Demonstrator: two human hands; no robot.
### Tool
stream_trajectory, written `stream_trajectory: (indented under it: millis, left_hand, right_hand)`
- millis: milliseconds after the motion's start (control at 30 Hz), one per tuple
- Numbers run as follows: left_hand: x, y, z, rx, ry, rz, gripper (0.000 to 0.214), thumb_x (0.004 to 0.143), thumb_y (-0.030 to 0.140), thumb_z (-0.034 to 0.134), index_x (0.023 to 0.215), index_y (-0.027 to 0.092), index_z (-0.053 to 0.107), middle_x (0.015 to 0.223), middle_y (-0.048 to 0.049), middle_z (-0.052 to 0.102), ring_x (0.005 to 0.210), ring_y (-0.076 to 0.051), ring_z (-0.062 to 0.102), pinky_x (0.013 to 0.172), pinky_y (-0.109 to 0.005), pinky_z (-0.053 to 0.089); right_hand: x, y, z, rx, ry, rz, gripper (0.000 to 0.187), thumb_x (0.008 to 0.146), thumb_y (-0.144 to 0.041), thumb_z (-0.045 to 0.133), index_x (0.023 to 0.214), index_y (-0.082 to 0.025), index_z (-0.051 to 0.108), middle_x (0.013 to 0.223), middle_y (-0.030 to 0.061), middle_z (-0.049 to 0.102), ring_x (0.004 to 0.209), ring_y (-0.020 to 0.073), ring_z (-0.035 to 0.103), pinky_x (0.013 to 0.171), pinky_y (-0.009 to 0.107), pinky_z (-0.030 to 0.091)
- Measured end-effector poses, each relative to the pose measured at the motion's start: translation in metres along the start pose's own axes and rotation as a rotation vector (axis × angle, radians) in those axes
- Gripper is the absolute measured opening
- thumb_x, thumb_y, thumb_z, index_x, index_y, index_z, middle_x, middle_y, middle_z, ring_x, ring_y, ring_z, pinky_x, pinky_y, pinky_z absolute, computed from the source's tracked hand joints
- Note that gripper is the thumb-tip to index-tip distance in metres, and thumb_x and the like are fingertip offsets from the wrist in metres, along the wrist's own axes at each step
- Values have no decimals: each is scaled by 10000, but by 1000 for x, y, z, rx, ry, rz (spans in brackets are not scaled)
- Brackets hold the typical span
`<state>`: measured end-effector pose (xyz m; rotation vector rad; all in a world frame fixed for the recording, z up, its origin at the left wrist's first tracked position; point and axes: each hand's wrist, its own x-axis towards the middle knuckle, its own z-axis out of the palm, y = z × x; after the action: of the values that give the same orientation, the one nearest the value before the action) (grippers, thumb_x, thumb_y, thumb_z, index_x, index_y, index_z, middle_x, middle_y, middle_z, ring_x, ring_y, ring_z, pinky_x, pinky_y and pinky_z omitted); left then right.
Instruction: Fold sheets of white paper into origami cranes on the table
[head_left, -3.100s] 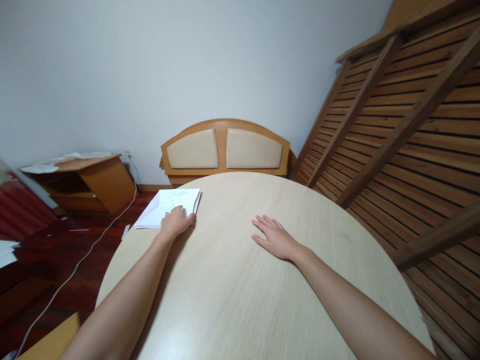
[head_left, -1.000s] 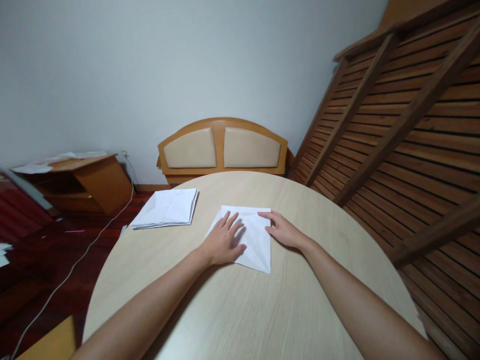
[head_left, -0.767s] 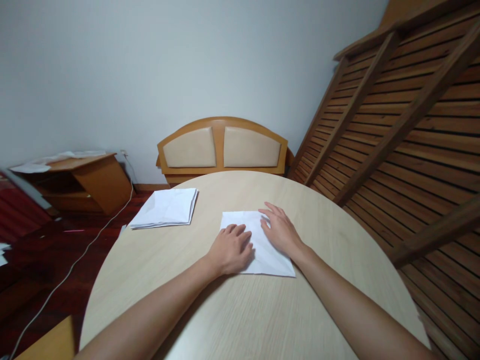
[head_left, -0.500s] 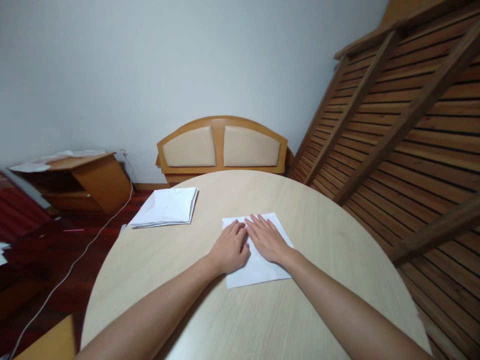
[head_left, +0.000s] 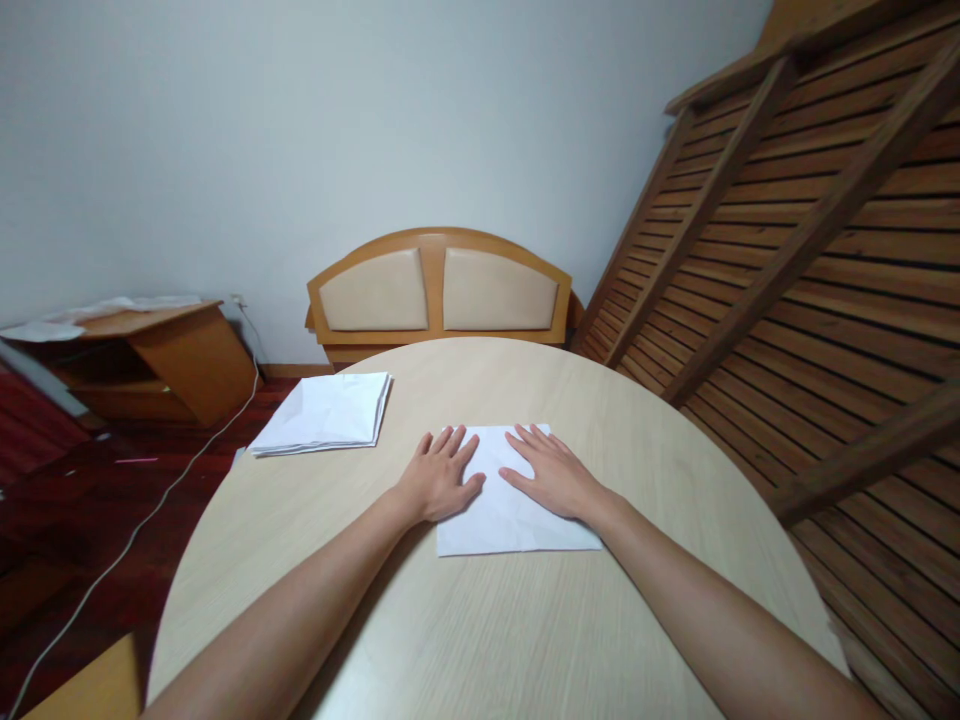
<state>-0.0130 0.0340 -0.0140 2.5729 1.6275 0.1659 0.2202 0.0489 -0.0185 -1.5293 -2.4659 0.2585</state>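
Observation:
A white sheet of paper [head_left: 517,525], faintly creased, lies flat on the round table in front of me. My left hand [head_left: 441,474] rests palm down over its left edge, fingers spread. On the right side of the paper, my right hand [head_left: 551,470] also lies flat with its fingers apart. Bare paper shows between the two thumbs. Parts of the paper's left and right edges are hidden under the hands. Farther left on the table sits a stack of white paper [head_left: 326,412], touched by neither hand.
The round pale wood table [head_left: 465,650] fills the foreground. Behind it stands a headboard [head_left: 435,285] with two cream panels. Wooden slats [head_left: 847,290] lean along the right. A low cabinet [head_left: 199,365] and a white cable [head_left: 161,510] are at the left.
My hands have moved apart, the left one leftward and the right one slightly rightward, with fingers now spread. The paper has turned a little and sits straighter on the table.

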Motion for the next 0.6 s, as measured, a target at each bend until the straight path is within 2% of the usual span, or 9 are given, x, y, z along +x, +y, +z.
stream_trajectory:
  millis: [67, 133, 233, 367, 500, 600]
  left_hand:
    - [1, -3, 2, -3, 26, -11, 692, 973, 566, 377, 1549, 186, 332, 1632, -165, 248, 1513, -362, 211, 1195, -592, 166]
    - [2, -7, 4, -4, 45, -18, 684, 971, 563, 385, 1543, 189, 344, 1630, -170, 251, 1510, -373, 215, 1190, -596, 167]
    - [4, -14, 4, 0, 42, -9, 674, 976, 560, 378, 1540, 192, 347, 1632, -171, 246, 1511, -374, 209, 1190, -599, 162]
    - [6, -18, -3, -6, 63, -7, 664, 963, 540, 421, 1512, 168, 390, 1614, -169, 303, 1501, -364, 250, 1192, -585, 196]
    - [1, -18, -8, -30, 165, 100, 615, 963, 453, 465, 1505, 168, 403, 1590, -149, 369, 1492, -287, 302, 1233, -502, 168]
    - [-5, -19, -6, -72, 73, 195, 646, 981, 517, 438, 1551, 233, 335, 1632, -111, 280, 1517, -293, 234, 1219, -509, 215]
  right_hand:
    - [-2, -1, -2, -22, 68, -3, 671, 966, -590, 437, 1462, -142, 507, 1564, 156, 412, 1487, 332, 302, 1226, 526, 183]
    - [-4, -4, -4, -12, 107, -77, 614, 977, -554, 443, 1443, -163, 532, 1543, 144, 450, 1481, 309, 323, 1234, 513, 165]
    - [-6, -11, -3, 56, 31, -187, 696, 957, -636, 435, 1526, -237, 412, 1613, 92, 339, 1513, 295, 243, 1236, 513, 156]
    - [-1, -16, 2, 76, -95, -158, 822, 901, -746, 429, 1562, -266, 336, 1652, 81, 230, 1535, 347, 123, 1229, 550, 128]
    - [6, -16, 4, 63, -109, -142, 847, 898, -755, 417, 1571, -250, 315, 1657, 91, 208, 1536, 358, 101, 1229, 555, 111]
    - [9, -14, 3, 71, -89, -142, 814, 909, -730, 432, 1568, -266, 320, 1655, 79, 221, 1536, 346, 117, 1231, 550, 115]
